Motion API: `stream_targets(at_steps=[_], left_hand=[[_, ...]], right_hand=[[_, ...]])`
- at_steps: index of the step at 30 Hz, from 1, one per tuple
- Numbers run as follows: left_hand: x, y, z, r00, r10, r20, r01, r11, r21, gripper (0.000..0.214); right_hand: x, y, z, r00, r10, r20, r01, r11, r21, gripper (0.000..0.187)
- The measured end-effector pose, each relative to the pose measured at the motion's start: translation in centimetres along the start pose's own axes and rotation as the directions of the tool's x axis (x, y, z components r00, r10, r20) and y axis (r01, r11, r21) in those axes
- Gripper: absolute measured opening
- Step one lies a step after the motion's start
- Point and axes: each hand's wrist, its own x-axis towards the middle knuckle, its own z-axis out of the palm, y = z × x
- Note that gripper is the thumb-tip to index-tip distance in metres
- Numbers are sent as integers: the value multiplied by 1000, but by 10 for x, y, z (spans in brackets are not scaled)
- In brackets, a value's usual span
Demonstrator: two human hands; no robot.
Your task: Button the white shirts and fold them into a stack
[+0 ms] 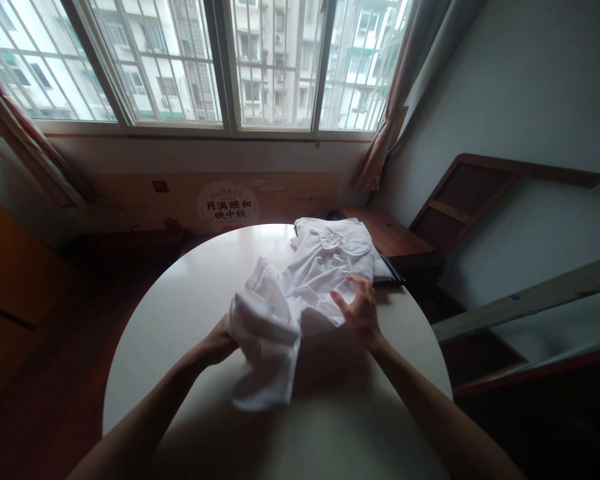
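A white shirt (313, 283), creased and gathered, lies across a round white table (190, 280). Its near left part is raised and bunched, with one loose end hanging down toward me, slightly blurred. My left hand (221, 341) grips this raised part at its left edge; the fingers are mostly hidden behind the fabric. On the right side of the shirt rests my right hand (361, 310), fingers spread and touching the cloth. The far end of the shirt overlies folded white cloth and a dark, striped fabric item (391, 272) that shows at the right.
Past the table's far right edge stands a brown wooden piece of furniture (385, 233). A long printed box (275, 193) is under the barred window (195, 67). Curtains hang on both sides. A wooden frame (463, 210) leans by the right wall.
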Motion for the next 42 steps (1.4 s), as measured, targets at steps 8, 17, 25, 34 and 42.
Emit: stream_targets(at_steps=[8,17,25,34,42], left_hand=[[-32,14,27,823,-83,561,-300,777,554,12],[-5,85,17,662,-234,712,10,953,304,52],[91,-9,9,987,-13,-162,152,427,892,43],[83,-39,-3,979,62,-194,170,275,946,31],[84,-43,-4,940,19,-340,322,273,907,26]], right_hand=[[-10,7,19,905,-11,425,122,964,-237,34],[-19,-15,31,696,-485,530,284,863,417,21],[-28,-34,28,629,-567,532,356,818,451,18],[-6,9,-16,710,-248,660,309,951,24,21],[47,-72,31,868,-31,495,212,926,-313,25]])
